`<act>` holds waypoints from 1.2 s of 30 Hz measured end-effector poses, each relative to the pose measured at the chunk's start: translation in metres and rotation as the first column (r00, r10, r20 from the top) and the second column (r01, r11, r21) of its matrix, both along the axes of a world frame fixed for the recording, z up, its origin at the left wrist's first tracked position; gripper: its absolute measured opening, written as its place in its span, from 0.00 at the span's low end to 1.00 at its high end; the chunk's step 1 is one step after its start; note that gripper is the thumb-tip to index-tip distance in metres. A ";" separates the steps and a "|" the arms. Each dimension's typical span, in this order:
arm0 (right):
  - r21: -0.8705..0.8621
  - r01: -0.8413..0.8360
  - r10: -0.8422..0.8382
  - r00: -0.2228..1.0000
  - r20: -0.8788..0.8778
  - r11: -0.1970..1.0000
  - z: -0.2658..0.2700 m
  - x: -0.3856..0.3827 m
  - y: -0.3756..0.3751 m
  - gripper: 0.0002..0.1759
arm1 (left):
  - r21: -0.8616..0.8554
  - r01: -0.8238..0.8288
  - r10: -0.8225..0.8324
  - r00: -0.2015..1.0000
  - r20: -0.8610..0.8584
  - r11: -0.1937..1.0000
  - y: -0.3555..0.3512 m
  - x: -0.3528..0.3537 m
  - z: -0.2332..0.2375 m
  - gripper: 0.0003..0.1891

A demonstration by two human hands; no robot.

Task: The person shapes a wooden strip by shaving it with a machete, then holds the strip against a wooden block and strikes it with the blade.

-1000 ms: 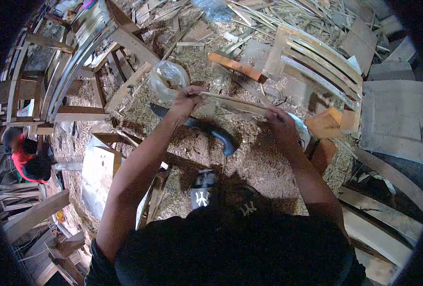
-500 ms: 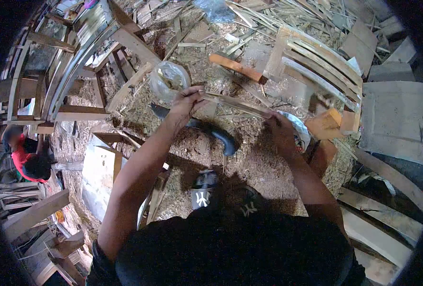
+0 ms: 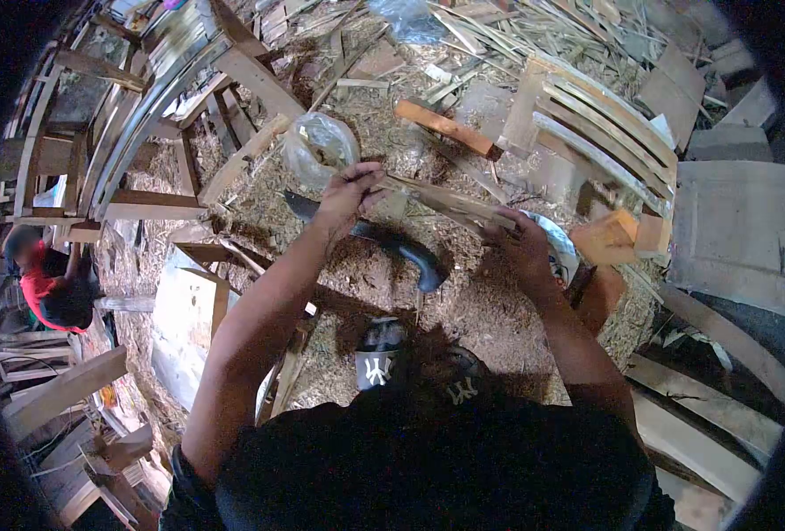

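Note:
A thin, pale wooden strip [image 3: 450, 202] spans the space between my two hands above the shaving-covered floor. My left hand [image 3: 350, 196] pinches its left end between thumb and fingers. At the other end, my right hand [image 3: 520, 243] is closed around the strip, its fingertips partly in shadow. Below the strip lies a dark tool with a curved black handle [image 3: 421, 264]; part of it is hidden behind my left wrist. A clear plastic bag [image 3: 321, 142] sits just beyond my left hand. Near my right hand is a round, light-coloured container [image 3: 551, 234], partly covered by the hand.
An orange-brown wood block [image 3: 448, 129] lies ahead. Slatted curved wooden frames [image 3: 600, 133] stand at the right, and a large wooden frame [image 3: 153, 208] at the left. Another person in red [image 3: 43, 283] is at far left. Curved boards [image 3: 719, 332] lie at right; wood scraps [image 3: 516, 35] cover the back.
The strip's right end has dropped slightly and tilted toward me along with my right hand. My left hand keeps its pinch. The whole view has shifted a little.

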State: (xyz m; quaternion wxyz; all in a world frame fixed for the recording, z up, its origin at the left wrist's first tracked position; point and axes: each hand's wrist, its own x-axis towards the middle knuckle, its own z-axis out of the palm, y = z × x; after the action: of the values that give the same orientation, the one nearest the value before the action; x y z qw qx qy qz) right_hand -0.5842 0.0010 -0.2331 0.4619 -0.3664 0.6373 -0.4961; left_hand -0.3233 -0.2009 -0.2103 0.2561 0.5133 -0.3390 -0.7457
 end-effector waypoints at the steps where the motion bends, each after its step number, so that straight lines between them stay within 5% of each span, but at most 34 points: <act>1: 0.022 0.032 -0.033 0.999 0.029 0.999 -0.002 0.000 0.000 0.24 | 0.013 0.010 -0.010 1.000 -0.015 1.000 0.000 0.001 0.001 0.14; 5: 0.106 0.053 -0.071 0.983 0.169 0.993 0.003 0.001 -0.004 0.27 | 0.025 0.021 -0.020 0.999 -0.051 0.999 -0.001 0.007 0.001 0.15; 7: 0.124 -0.003 0.020 0.991 -0.131 0.992 -0.007 -0.003 -0.006 0.29 | 0.032 0.003 -0.001 0.997 -0.071 0.999 -0.002 0.010 -0.007 0.15; 8: 0.126 -0.009 0.026 0.991 -0.132 0.992 -0.012 -0.003 -0.006 0.29 | 0.039 -0.010 0.013 0.996 -0.091 0.999 -0.003 0.012 -0.011 0.14; 11: 0.050 -0.083 0.080 0.995 0.056 0.995 0.001 0.004 -0.011 0.29 | 0.053 -0.009 0.013 0.998 -0.067 0.999 -0.005 0.017 -0.011 0.15; 14: -0.097 -0.144 0.137 0.988 -0.071 0.985 0.001 0.005 -0.016 0.30 | 0.045 0.015 -0.011 0.997 -0.081 0.999 -0.009 0.015 -0.011 0.14; 16: 0.139 -0.176 0.204 0.954 -0.222 0.975 -0.006 -0.001 -0.021 0.33 | 0.049 0.014 -0.009 0.995 -0.094 0.999 -0.010 0.010 -0.011 0.14; 20: 0.188 -0.197 0.256 0.889 -0.379 0.962 0.015 0.001 -0.020 0.44 | 0.060 0.058 -0.051 0.992 -0.116 0.997 -0.013 0.003 -0.006 0.14; 23: 0.149 -0.222 0.267 0.840 -0.472 0.964 0.008 0.005 -0.018 0.47 | 0.053 0.078 -0.073 0.992 -0.103 0.996 -0.015 0.002 -0.011 0.14; 25: -0.206 -0.297 0.072 0.710 -0.701 0.932 0.007 0.010 -0.019 0.39 | 0.034 0.094 -0.088 0.985 -0.146 0.995 -0.016 0.006 -0.015 0.15; 26: -0.206 -0.298 0.072 0.710 -0.701 0.932 0.008 0.010 -0.019 0.39 | 0.013 0.110 -0.106 0.976 -0.190 0.994 -0.017 0.008 -0.017 0.16; 28: 0.158 -0.268 0.310 0.861 -0.403 0.950 0.016 0.010 -0.020 0.37 | 0.030 0.102 -0.095 0.980 -0.175 0.994 -0.012 0.006 -0.002 0.16; 34: -0.176 -0.296 0.163 0.834 -0.528 0.939 -0.002 0.000 -0.022 0.32 | 0.054 0.099 -0.083 0.965 -0.247 0.994 -0.013 0.010 -0.009 0.20; 36: -0.076 -0.248 0.184 0.864 -0.469 0.966 0.005 0.000 -0.022 0.29 | 0.051 0.098 -0.081 0.959 -0.273 0.994 -0.014 0.010 -0.009 0.21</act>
State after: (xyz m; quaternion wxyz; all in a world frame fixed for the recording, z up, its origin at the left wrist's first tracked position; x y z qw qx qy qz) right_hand -0.5845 -0.0213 -0.2284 0.3255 -0.5724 0.6482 -0.3823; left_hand -0.3130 -0.2153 -0.2195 0.2493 0.3988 -0.2998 -0.8300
